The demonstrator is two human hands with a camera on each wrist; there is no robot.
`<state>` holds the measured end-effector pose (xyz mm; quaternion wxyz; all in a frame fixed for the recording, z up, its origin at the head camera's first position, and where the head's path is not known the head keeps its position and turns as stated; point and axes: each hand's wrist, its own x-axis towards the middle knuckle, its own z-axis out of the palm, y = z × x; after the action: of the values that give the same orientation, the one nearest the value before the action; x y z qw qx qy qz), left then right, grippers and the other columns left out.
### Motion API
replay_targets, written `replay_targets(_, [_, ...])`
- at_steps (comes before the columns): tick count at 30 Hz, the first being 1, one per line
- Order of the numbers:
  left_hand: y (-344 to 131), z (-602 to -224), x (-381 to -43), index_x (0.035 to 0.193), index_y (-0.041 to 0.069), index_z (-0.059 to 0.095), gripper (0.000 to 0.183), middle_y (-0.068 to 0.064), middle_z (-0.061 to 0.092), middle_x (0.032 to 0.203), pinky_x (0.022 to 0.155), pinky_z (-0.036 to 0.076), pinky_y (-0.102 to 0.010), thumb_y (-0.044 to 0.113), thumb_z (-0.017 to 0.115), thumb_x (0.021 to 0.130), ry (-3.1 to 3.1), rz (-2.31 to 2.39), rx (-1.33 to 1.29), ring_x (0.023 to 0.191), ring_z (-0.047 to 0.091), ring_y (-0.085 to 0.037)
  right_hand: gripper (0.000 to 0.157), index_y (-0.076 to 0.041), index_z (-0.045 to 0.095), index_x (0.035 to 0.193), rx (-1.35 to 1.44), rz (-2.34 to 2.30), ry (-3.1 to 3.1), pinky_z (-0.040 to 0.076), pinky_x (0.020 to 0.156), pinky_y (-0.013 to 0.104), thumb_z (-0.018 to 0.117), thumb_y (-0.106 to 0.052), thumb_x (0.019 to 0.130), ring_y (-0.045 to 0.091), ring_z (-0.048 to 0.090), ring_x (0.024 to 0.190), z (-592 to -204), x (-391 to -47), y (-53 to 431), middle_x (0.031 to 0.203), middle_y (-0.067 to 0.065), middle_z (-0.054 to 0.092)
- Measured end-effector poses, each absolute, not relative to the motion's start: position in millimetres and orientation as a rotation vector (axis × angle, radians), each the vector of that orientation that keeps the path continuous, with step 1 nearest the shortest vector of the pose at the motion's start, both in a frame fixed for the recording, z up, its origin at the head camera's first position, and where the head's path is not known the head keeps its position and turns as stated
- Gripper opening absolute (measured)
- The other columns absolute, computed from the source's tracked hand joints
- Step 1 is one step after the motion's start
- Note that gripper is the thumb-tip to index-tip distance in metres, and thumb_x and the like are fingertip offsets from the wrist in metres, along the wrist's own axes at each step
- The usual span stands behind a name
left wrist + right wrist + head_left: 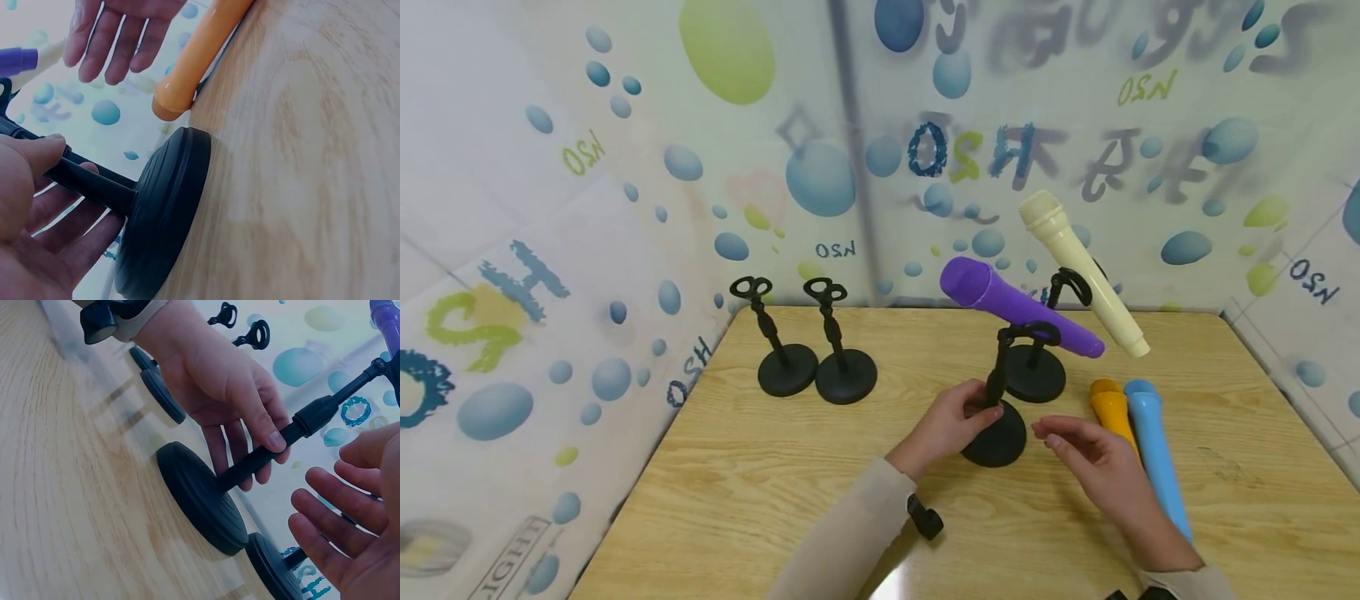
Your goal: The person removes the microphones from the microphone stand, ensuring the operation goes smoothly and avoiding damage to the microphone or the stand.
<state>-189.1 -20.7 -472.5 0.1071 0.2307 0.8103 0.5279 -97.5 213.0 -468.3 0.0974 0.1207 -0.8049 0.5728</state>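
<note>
One stand [997,385], pinched by the left hand [949,422], beside a relaxed, empty right hand [1099,463]: best steadied upright to avoid tipping the purple mic [1000,297]

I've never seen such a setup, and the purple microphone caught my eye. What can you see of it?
The purple microphone looks like smooth plastic, with a wide rounded head and a long body narrowing toward its tail. In the head view it slants, head up to the left, tail down to the right. It appears to rest in the top of the black stand whose pole the left hand grips; neither hand touches the microphone.
</note>
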Motion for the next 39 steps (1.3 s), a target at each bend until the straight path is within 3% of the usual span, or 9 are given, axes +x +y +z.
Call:
replay_targets(10, [-29,-473,-184,0.123,0.008,0.072,0.022,-0.008,0.079,0.116,0.09,0.06,-0.021,0.024,0.069,0.108,2.405,1.511,0.726,0.101,0.074,-0.006,0.025,0.002,0.072,0.13,0.31,1.644,-2.435,0.058,0.089,0.012,0.062,-0.01,0.111,-0.007,0.07,0.105,-460,-94,220,0.117,-0.018,0.078])
replay_targets(24, [-39,-476,-175,0.122,0.008,0.074,0.021,-0.009,0.08,0.118,0.088,0.06,-0.02,0.022,0.071,0.107,2.382,1.526,0.732,0.099,0.075,-0.006,0.025,0.0,0.071,0.132,0.297,1.554,-2.412,0.057,0.088,0.009,0.063,-0.005,0.109,-0.005,0.072,0.106,-439,-89,235,0.119,-0.024,0.075])
replay_targets(32, [-43,-474,-169,0.121,0.007,0.074,0.018,-0.012,0.08,0.118,0.087,0.06,-0.018,0.018,0.071,0.106,2.364,1.535,0.763,0.099,0.076,-0.007,0.028,0.004,0.068,0.135,0.285,1.544,-2.335,0.057,0.089,0.01,0.061,-0.001,0.108,-0.003,0.074,0.107,-421,-84,241,0.122,-0.02,0.076])
replay_targets(39, [-47,-473,-164,0.124,0.004,0.073,0.022,-0.012,0.08,0.119,0.089,0.059,-0.018,0.017,0.07,0.107,2.355,1.529,0.792,0.104,0.077,-0.012,0.033,0.014,0.063,0.136,0.382,1.731,-2.117,0.057,0.093,0.012,0.059,0.014,0.103,0.002,0.075,0.111,-411,-83,245,0.126,-0.006,0.079])
